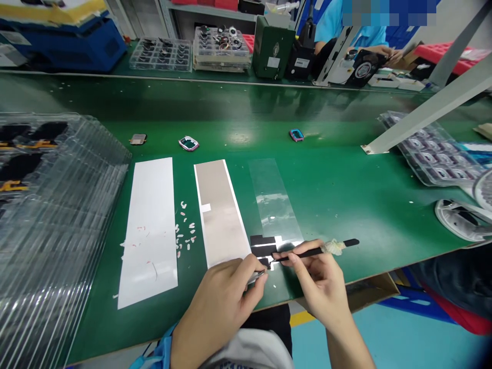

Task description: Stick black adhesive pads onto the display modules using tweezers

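Note:
My left hand [226, 289] pinches a small silver-grey piece [257, 277] between thumb and forefinger; most of it is hidden. In my right hand [321, 279] is a slim black tool [307, 253], tweezers-like, with pale tape wrapped near its rear end. Its tip points left, close to black rectangular stickers [263, 250] at the near end of a clear film strip [274, 200]. Left of the film lies a beige sheet with white edges [223, 220], its near end behind my left hand. Further left is a white sheet [149, 230] with tiny scraps on it.
Small white scraps [185, 230] lie between the two sheets. Stacked clear trays [88, 205] stand at left. Small watch-like frames [188, 143] sit further back. A slanted white post [423, 113] and a parts tray [434, 154] are at right. A co-worker's hands [388, 53] show beyond.

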Demonstrator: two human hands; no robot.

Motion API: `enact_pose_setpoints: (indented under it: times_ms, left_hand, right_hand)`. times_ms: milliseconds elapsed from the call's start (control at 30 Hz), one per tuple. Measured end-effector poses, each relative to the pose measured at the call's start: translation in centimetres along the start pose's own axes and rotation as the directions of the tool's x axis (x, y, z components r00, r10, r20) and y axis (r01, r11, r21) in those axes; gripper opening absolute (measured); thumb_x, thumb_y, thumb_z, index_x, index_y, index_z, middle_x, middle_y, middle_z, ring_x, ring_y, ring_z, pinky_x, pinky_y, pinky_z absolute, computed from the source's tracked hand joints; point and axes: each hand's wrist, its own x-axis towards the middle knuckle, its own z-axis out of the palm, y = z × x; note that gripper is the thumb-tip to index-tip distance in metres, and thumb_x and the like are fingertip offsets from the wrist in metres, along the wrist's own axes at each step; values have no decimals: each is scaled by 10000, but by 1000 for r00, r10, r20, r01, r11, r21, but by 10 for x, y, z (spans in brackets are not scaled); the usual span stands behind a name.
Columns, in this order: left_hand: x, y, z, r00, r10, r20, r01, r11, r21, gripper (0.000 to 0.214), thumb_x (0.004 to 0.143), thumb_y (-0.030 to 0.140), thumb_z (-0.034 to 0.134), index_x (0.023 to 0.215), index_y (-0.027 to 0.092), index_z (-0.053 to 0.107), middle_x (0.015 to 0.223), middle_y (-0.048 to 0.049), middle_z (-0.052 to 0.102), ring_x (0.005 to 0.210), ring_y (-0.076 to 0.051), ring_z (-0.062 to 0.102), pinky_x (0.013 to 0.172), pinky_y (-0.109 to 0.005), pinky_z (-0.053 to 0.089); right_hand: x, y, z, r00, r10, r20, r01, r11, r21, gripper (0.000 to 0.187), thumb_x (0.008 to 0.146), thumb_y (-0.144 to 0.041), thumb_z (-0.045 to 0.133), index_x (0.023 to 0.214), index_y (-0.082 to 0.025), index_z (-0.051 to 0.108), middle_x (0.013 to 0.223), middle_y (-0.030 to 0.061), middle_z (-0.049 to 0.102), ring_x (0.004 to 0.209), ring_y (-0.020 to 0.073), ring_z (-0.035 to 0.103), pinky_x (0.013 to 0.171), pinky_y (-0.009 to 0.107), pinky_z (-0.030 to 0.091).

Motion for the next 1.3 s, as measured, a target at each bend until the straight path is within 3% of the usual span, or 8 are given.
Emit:
enact_pose_setpoints:
  times_ms: [200, 333, 433, 567, 767, 933, 1133, 1300]
  left_hand:
    - [0, -1, -4, 990, -117, -83, 96, 971, -221, 100, 920, 198, 608, 886, 237, 693, 772, 7, 716, 608, -142, 614, 547, -232, 451]
    - [2, 2, -11, 979, -205, -4, 180, 870, -460, 138, 904, 237, 643, 912, 241, 781, 851, -42, 757, 684, -178, 647, 570, -254, 466]
    - [2, 5, -18, 981, -194, 10, 166, 814, -557, 152, 909, 242, 632, 877, 210, 778, 790, -52, 725, 683, -185, 621, 583, -269, 454]
    - [-3, 6, -28, 989, -141, -33, 99, 827, -553, 187, 859, 169, 646, 681, 171, 702, 631, -7, 586, 600, -148, 522, 542, -250, 389]
    - [-12, 3, -44, 979, -146, -140, 56, 859, -509, 152, 904, 171, 612, 763, 182, 667, 787, -14, 624, 717, -155, 593, 644, -248, 453]
    - [-13, -3, -51, 968, -94, -231, -16, 900, -435, 214, 975, 169, 526, 821, 193, 673, 844, -10, 690, 802, -154, 649, 729, -239, 486]
    - [-10, -13, -45, 937, -98, -337, -12, 951, -309, 214, 951, 147, 534, 971, 205, 739, 759, 7, 671, 683, -147, 631, 609, -236, 464]
    - [-13, -18, -40, 941, -63, -334, -36, 959, -282, 408, 1022, 163, 427, 1397, 273, 544, 1012, -26, 687, 931, -167, 667, 834, -281, 538]
  right_hand:
    - [1, -10, -3, 992, 28, -124, -11, 991, 134, 50, 915, -200, 666, 935, -209, 621, 875, 19, 669, 697, 179, 769, 670, 308, 677]
    - [-2, -33, 10, 981, -112, -156, 143, 967, 209, 88, 936, -151, 619, 952, -238, 621, 820, 15, 657, 778, 186, 752, 619, 296, 673]
    - [-3, -49, 30, 959, -243, -146, 271, 938, 216, 124, 939, -122, 601, 959, -244, 613, 784, 20, 666, 796, 185, 728, 634, 308, 671]
    - [-3, -57, 52, 932, -350, -95, 362, 912, 192, 175, 946, -80, 567, 1007, -244, 584, 843, 37, 711, 853, 206, 748, 680, 347, 679]
    - [4, -65, 72, 886, -453, -96, 463, 864, 198, 225, 956, -53, 525, 1065, -246, 564, 914, 38, 739, 870, 223, 771, 762, 438, 693]
    - [13, -71, 89, 854, -496, -159, 521, 818, 243, 188, 938, -24, 535, 1014, -192, 568, 866, 40, 738, 824, 194, 769, 749, 386, 693]
    - [15, -65, 100, 891, -446, -90, 452, 844, 290, 181, 956, -31, 503, 1008, -196, 558, 881, 29, 726, 874, 177, 764, 783, 352, 677]
    - [13, -58, 107, 894, -438, -96, 447, 855, 263, 230, 939, 8, 491, 1023, -197, 553, 894, 37, 730, 903, 164, 750, 788, 331, 668]
